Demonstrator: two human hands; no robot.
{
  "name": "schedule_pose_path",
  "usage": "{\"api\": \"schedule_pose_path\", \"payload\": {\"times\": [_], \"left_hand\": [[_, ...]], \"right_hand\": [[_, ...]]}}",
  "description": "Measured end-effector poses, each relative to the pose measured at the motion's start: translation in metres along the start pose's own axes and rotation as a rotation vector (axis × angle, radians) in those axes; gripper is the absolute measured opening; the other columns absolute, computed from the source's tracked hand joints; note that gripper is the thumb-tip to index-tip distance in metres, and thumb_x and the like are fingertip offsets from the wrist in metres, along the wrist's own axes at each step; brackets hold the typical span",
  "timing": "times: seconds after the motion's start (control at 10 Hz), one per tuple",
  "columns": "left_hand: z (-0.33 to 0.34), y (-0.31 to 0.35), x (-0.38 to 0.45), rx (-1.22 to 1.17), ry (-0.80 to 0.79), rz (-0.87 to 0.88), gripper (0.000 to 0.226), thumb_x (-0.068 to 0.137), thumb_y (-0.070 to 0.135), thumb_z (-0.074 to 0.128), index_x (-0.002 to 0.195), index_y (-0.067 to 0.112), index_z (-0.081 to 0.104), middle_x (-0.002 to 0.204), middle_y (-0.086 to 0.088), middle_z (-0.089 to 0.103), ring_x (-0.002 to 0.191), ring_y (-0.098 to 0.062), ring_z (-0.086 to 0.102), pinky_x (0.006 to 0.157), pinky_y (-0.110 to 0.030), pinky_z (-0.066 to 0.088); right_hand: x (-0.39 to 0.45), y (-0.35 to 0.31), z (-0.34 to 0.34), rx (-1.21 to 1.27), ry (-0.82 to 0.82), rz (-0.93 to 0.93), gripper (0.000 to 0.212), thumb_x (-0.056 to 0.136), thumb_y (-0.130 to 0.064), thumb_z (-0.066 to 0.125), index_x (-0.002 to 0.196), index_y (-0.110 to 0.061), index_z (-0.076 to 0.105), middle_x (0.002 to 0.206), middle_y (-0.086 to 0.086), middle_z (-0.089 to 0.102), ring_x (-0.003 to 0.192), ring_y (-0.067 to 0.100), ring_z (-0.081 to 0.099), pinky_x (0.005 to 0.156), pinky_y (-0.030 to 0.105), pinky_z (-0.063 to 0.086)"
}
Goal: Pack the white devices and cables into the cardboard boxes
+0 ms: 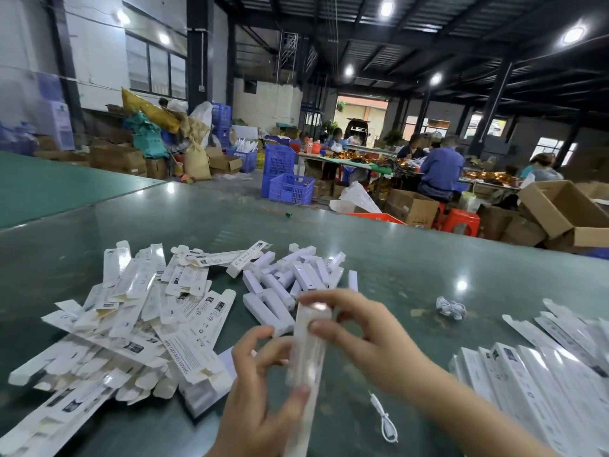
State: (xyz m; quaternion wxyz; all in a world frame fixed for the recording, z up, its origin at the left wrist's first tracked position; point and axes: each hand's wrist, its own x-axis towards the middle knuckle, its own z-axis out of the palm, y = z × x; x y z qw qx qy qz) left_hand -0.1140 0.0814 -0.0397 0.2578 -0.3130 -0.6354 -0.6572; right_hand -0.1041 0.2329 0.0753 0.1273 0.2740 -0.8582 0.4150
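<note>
Both hands hold one long white box (pixel 304 351) upright over the green table (pixel 412 275); it is blurred. My left hand (pixel 260 400) grips its lower half, thumb on the front. My right hand (pixel 359 334) pinches its top end. Behind it lies a heap of white bar-shaped devices (pixel 290 278). Flat, unfolded white cartons (pixel 131 324) are piled at the left. Packed long white boxes (pixel 534 380) lie in a row at the right. A loose white cable (pixel 384 420) lies near my right forearm, and a coiled white cable (pixel 450 308) sits farther back.
Past the table's far edge stand blue crates (pixel 290 188), brown cardboard cartons (pixel 560 209) and red stools (pixel 459 222). Several people sit working at another table in the background right.
</note>
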Motion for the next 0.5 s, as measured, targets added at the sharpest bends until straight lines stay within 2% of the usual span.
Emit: {"api": "schedule_pose_path", "payload": {"times": [0.1,0.2,0.3,0.4,0.5], "left_hand": [[0.000,-0.005,-0.004,0.045,-0.012,0.031,0.046,0.079,0.026,0.049,0.119,0.044,0.036,0.099,0.009,0.066,0.079,-0.018,0.062,0.076,-0.024,0.046],[0.001,-0.008,-0.007,0.137,-0.099,-0.036,0.032,0.082,0.034,0.047,0.110,0.049,0.040,0.089,0.012,0.065,0.072,-0.011,0.060,0.072,-0.020,0.046],[0.005,-0.009,-0.009,0.288,-0.190,-0.048,0.025,0.083,0.041,0.044,0.105,0.051,0.041,0.086,0.017,0.064,0.072,-0.007,0.061,0.071,-0.019,0.048],[0.008,-0.009,-0.012,0.386,-0.215,-0.042,0.021,0.082,0.043,0.043,0.102,0.051,0.043,0.084,0.020,0.062,0.070,-0.001,0.059,0.069,-0.018,0.049],[0.009,-0.007,-0.011,0.374,-0.184,-0.053,0.018,0.082,0.038,0.047,0.097,0.048,0.047,0.080,0.020,0.060,0.066,0.001,0.056,0.067,-0.013,0.046]], "right_hand": [[0.000,-0.001,-0.055,-0.102,0.142,0.130,0.024,0.095,-0.023,0.052,0.099,-0.044,0.062,0.099,-0.020,0.067,0.092,0.002,0.060,0.081,0.016,0.046],[-0.006,0.025,-0.122,-0.319,0.206,0.377,0.026,0.097,-0.020,0.047,0.092,-0.039,0.064,0.075,-0.016,0.063,0.072,0.006,0.057,0.066,0.021,0.043],[-0.017,0.074,-0.163,-0.548,0.035,0.703,0.022,0.098,-0.025,0.047,0.106,-0.018,0.067,0.083,-0.010,0.063,0.078,0.012,0.056,0.068,0.025,0.041],[-0.032,0.120,-0.169,-0.921,-0.288,0.884,0.032,0.099,-0.029,0.042,0.118,-0.012,0.062,0.115,0.005,0.064,0.104,0.020,0.057,0.081,0.024,0.040],[-0.049,0.147,-0.166,-1.128,-0.469,0.857,0.035,0.099,-0.033,0.036,0.127,-0.024,0.054,0.128,0.000,0.057,0.118,0.018,0.050,0.097,0.029,0.033]]}}
